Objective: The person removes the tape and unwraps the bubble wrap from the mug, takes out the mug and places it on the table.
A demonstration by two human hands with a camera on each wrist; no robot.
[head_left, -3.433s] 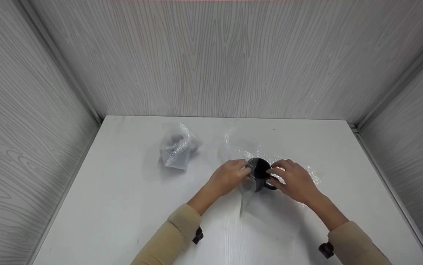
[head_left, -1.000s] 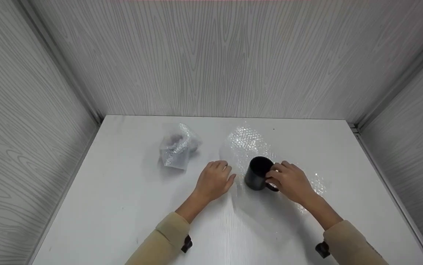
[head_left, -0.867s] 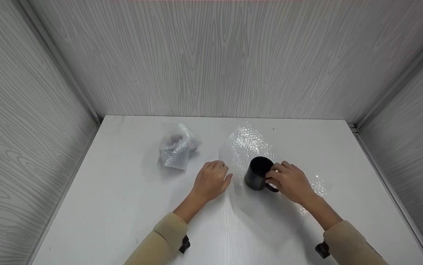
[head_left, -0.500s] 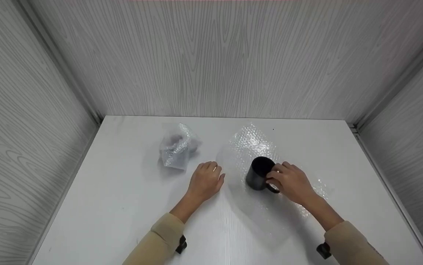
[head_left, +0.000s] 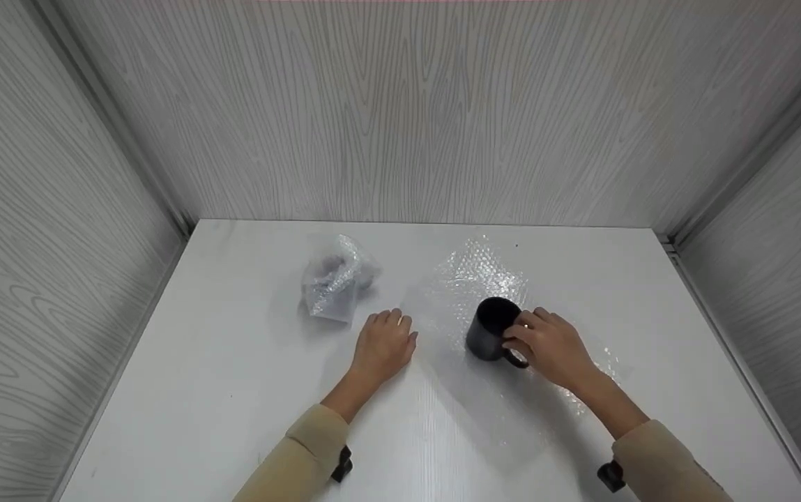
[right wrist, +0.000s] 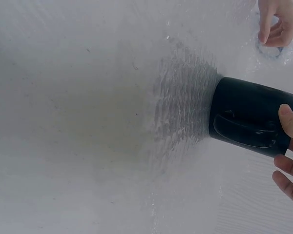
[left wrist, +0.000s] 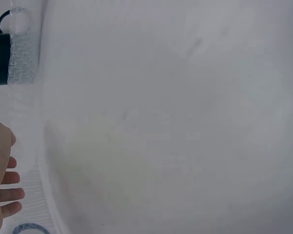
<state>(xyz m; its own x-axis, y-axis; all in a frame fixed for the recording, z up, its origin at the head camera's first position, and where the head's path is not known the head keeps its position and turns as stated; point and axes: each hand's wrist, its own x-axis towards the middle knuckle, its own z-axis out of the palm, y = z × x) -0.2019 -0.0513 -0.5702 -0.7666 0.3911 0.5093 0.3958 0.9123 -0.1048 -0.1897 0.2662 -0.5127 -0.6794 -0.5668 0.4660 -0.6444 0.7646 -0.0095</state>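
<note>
A black mug [head_left: 485,340] stands upright on a spread sheet of bubble wrap [head_left: 482,268], right of the middle of the table. My right hand [head_left: 553,352] pinches its rim on the handle side; in the right wrist view the thumb [right wrist: 287,117] lies on the outer wall above the handle. My left hand [head_left: 380,348] rests palm down at the left edge of the wrap, apart from the mug. The left wrist view shows its fingers [left wrist: 10,195] spread apart and the thumb off to one side.
Back left on the white table [head_left: 191,390], a bundle [head_left: 337,282] of crumpled bubble wrap encloses a greyish object. Grey wood-grain walls [head_left: 400,111] close in the table at the back and both sides.
The wrap came off the mug's side and now lies flatter around it. My left hand has let go of the mug and slid left; my right hand stays at the rim.
</note>
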